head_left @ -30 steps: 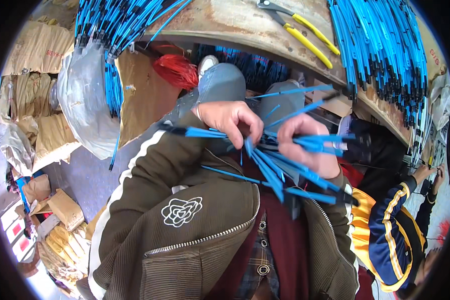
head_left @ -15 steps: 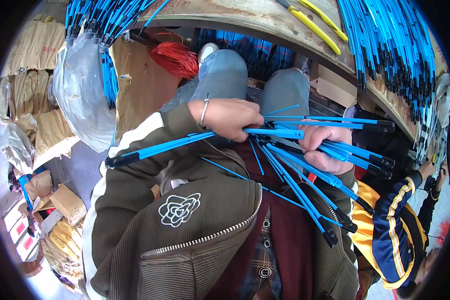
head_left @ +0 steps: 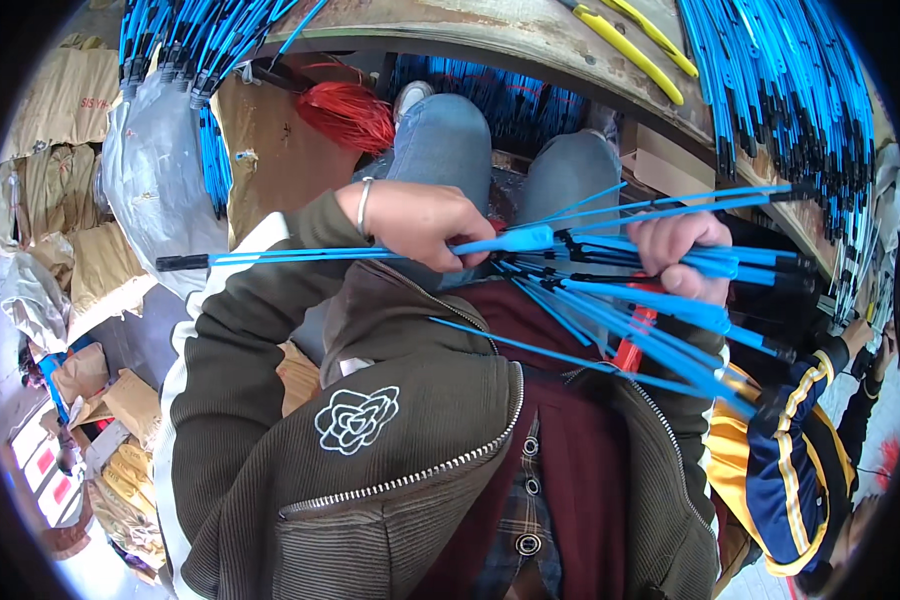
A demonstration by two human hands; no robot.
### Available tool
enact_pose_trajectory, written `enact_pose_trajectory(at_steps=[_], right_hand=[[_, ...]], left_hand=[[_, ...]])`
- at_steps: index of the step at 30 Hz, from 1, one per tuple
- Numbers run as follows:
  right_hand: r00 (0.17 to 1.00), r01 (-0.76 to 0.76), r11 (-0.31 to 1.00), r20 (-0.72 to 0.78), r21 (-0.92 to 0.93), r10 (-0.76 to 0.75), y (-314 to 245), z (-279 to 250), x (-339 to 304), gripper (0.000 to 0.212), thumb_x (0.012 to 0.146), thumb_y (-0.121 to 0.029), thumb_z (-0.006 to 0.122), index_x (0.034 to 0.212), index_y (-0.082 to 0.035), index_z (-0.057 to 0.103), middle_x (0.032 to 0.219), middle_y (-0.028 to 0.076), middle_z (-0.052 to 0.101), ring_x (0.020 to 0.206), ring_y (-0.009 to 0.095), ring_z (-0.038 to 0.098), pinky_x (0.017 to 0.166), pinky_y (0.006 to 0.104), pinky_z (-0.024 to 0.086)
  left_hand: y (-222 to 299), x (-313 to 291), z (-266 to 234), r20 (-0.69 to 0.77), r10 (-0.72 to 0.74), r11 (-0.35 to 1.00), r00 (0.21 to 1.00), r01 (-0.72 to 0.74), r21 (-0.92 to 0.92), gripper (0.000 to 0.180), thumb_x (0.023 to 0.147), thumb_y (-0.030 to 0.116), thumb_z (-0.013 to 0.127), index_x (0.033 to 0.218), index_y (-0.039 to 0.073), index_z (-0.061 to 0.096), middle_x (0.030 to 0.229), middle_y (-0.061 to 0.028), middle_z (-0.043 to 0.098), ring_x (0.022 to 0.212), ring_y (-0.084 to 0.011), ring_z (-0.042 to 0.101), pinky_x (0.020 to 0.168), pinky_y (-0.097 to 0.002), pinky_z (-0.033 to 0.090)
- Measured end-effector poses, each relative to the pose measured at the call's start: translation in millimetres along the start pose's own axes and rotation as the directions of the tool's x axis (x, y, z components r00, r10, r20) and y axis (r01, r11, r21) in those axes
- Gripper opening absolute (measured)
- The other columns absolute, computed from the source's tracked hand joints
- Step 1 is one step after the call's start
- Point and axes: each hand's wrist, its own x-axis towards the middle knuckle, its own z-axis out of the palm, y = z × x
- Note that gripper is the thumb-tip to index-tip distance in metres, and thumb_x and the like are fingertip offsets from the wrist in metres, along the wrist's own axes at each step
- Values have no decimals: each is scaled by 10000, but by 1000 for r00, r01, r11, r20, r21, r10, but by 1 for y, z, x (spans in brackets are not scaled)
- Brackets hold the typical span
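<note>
Above my lap, my left hand pinches a blue rod near its wide flat end. The rod's thin double length runs left across my sleeve to a black tip. My right hand is closed around a bundle of similar blue rods, which fan out with black ends pointing right and down. Between the hands, the flat end of the left rod meets or overlaps the inner ends of the bundle; I cannot tell if they are joined. A red piece shows below my right hand, partly hidden by rods.
A worn bench runs ahead, with yellow-handled pliers and blue rods piled on its right. More rods hang at the left above a plastic sack. Red strands lie near my knee. A co-worker's sleeve is at right.
The left rod has swung from a slant to nearly level as my left hand moved left and up. My right hand and its bundle have shifted right and up, exposing more of the red piece.
</note>
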Motion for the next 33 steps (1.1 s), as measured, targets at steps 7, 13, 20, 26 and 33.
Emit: enact_pose_trajectory(at_steps=[7,13,20,26,33], right_hand=[[999,-35,999,-2,14,35,2,-50,-6,208,735,-109,633,863,-96,470,625,-20,453,579,114,464,752,361,381],[996,-73,995,-50,62,76,11,-51,-7,207,708,-118,649,839,-97,492,598,-24,448,575,116,468,774,347,393],[993,-112,992,-17,63,114,12,-43,-5,219,709,-116,667,858,-87,510,596,-23,465,570,117,478,776,354,396],[992,-110,989,72,99,103,16,-48,-5,245,707,-102,685,893,-81,527,605,-19,487,580,126,504,766,356,400],[994,-105,988,42,114,101,17,-29,3,220,708,-135,661,857,-87,506,612,-21,461,557,118,462,658,328,343]], left_hand=[[-7,-7,-1,-76,35,985,997,-47,-165,308,726,52,618,1024,9,554,994,-108,576,894,-240,581,842,-300,445],[-34,1,5,5,-231,548,973,134,-826,343,823,99,573,1122,-58,516,1025,-127,604,906,-186,594,825,-283,480],[-14,44,9,-155,-231,970,960,240,44,277,808,290,614,847,16,624,721,-139,638,715,-251,632,644,-375,475],[13,62,-1,150,-425,854,893,341,394,453,703,409,705,872,-9,661,797,-173,647,782,-341,616,712,-417,472],[-11,90,4,496,-405,871,768,160,464,327,680,290,687,809,-10,664,714,-194,623,712,-352,609,638,-430,468]])
